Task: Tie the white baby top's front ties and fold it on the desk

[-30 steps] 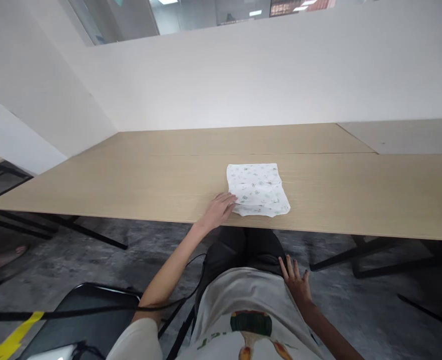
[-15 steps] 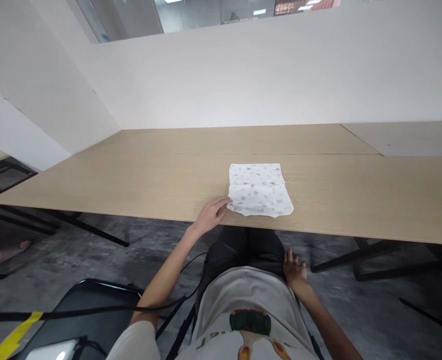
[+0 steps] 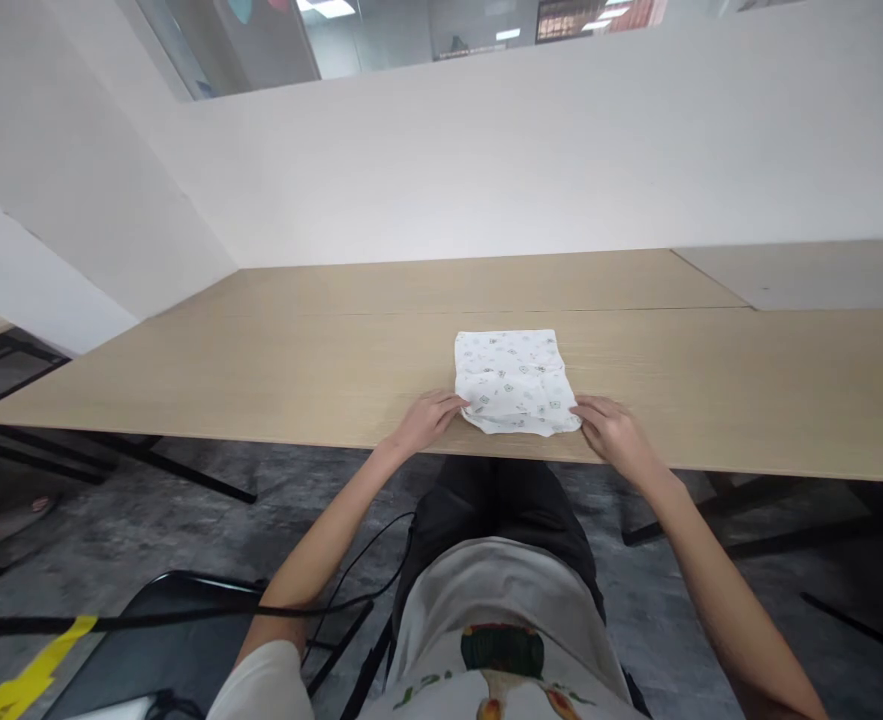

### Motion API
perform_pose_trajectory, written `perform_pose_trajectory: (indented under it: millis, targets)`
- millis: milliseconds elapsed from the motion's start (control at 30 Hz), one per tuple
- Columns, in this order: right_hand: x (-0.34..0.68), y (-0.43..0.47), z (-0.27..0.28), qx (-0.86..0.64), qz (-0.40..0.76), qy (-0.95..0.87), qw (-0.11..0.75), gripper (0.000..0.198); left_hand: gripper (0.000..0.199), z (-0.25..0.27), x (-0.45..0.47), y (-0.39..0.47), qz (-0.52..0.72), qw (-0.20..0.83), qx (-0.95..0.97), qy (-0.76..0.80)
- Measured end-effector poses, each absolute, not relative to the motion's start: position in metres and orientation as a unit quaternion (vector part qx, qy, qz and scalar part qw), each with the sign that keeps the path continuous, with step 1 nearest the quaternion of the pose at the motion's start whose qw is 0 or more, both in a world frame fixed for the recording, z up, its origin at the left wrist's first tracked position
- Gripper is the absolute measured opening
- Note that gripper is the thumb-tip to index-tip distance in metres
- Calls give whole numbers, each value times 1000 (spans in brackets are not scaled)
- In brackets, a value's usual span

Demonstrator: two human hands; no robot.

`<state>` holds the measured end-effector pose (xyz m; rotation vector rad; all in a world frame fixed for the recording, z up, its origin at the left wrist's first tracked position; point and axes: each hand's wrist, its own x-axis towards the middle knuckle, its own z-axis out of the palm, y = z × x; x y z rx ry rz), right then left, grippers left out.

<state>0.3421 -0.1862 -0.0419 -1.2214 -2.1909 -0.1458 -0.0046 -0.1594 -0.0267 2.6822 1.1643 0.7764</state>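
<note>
Patterned white cloth (image 3: pixel 514 375) at centre of frame, flat on table (image 3: pixel 298 370), near edge just inside the table's front edge. Tabletop extends broadly to frame left and right; wall (image 3: pixel 486 170) behind, across upper frame. Left hand (image 3: pixel 424 422): fingertips touching cloth's lower-left corner. Right hand (image 3: pixel 615 432): same at lower-right corner. Both hands' fingers close together; whether pinching fabric, cannot tell.

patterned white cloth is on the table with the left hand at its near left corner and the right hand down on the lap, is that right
Not the right hand: the head view shows it at the near right corner of the cloth. The rest is right.
</note>
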Motion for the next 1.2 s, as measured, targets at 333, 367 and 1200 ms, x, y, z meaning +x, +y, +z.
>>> perform_pose_trajectory:
  millis: [333,367,1200]
  targets:
    - [347,-215,0,-478,147,-773,390,22,33,2,-4,-186,308,45,856,412]
    - [346,-205,4,-495,169,-752,402,22,32,6,-2,-179,331,54,843,420]
    - [300,-38,-29,-711,82,-662,223,36,35,-46,7,-31,313,105,730,599]
